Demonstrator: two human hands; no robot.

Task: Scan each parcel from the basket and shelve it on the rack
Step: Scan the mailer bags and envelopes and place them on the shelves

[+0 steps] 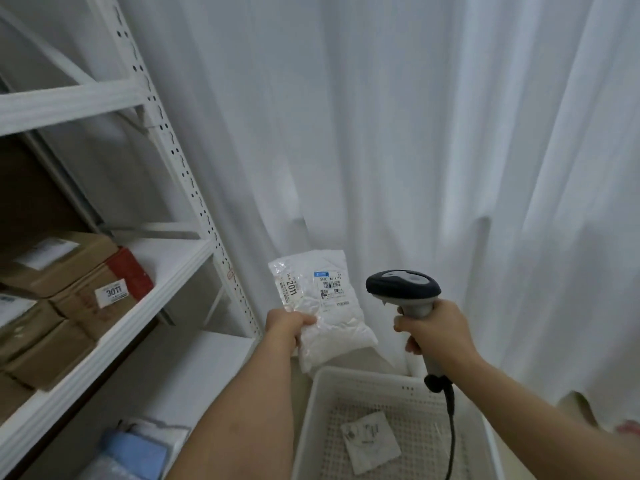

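Note:
My left hand (289, 327) grips a white plastic-bag parcel (325, 306) by its lower left edge and holds it up above the basket; its labels, one reading 2011, face me. My right hand (434, 329) grips the grey handle of a barcode scanner (403, 289), whose dark head sits just right of the parcel. The scanner's black cable hangs down over the white perforated basket (318, 410) at the bottom. One small flat grey parcel (370, 441) lies on the basket floor. The white metal rack (166, 268) stands to the left.
Several brown cardboard boxes (59, 261) fill the rack's middle shelf, one labelled 3011 (112, 292), with a red box beside them. A blue-and-white soft parcel (138, 452) lies on the lower shelf. A white curtain (415, 133) hangs behind everything.

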